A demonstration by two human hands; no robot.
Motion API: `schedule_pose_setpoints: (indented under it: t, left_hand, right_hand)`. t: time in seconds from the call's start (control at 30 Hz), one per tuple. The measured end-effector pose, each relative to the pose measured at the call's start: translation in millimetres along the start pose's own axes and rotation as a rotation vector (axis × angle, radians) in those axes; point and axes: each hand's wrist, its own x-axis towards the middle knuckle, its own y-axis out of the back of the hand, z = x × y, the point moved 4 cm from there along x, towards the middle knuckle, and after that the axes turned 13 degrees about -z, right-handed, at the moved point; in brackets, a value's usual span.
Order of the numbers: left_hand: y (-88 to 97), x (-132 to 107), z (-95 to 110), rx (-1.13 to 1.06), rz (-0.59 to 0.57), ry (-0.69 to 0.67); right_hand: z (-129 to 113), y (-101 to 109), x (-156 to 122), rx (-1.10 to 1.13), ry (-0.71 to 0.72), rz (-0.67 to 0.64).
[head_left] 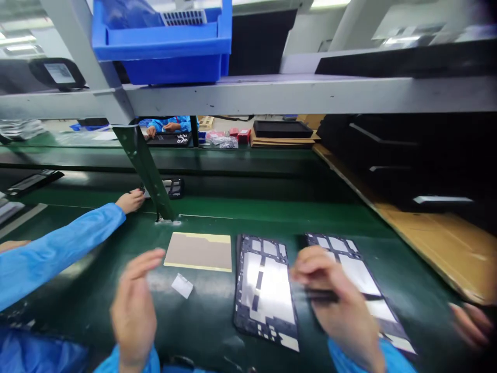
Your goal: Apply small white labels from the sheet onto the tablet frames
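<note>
Dark tool (321, 296) in rt grip (338, 306)

Smeared by motion at the near edge of the bench (209, 326): left hand (134, 305), wrist cut off at the bottom. Smeared likewise: right hand (337, 305), closed on a thin dark stick (322, 295) too blurred to name. Hidden under that hand: the middle of the right metal frame (361, 274). Only blurred fingertips of another hand (471, 324) at the bench's right edge, the rest out of view. Cut off at the left: a co-worker's blue sleeve (54, 248). Half hidden behind the green post (145, 166): a small dark part (174, 187). Too small to read: white slip (182, 285).
</note>
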Motion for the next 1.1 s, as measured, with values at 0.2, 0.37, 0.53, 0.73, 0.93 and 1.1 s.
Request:
schedule_pose_setpoints:
  t: [0.2,0.37,0.53,0.73,0.93,1.1]
  left_hand:
    - [-87.1,-44,-11,0.13,-0.304,-0.178]
    - [-150.0,-27,-14,0.466,-0.325,-0.245]
    - [-186.5,-16,-39,0.677,-0.302,-0.127]
    - [-190.7,-24,-43,0.707,-0.286,-0.122]
    - [-187.2,-23,-37,0.69,-0.288,-0.111]
    - [-186.2,-22,-36,0.675,-0.3,-0.102]
  right_hand:
    - [88,-68,41,0.222,-0.469,-0.305]
    - [116,-114,116,0.295,-0.514,-0.37]
    - [159,-138,164,0.227,-0.587,-0.411]
    - [185,-145,169,0.174,-0.592,-0.467]
    - [190,-149,169,0.17,-0.561,-0.5]
    - [193,-151,167,0.164,-0.551,-0.523]
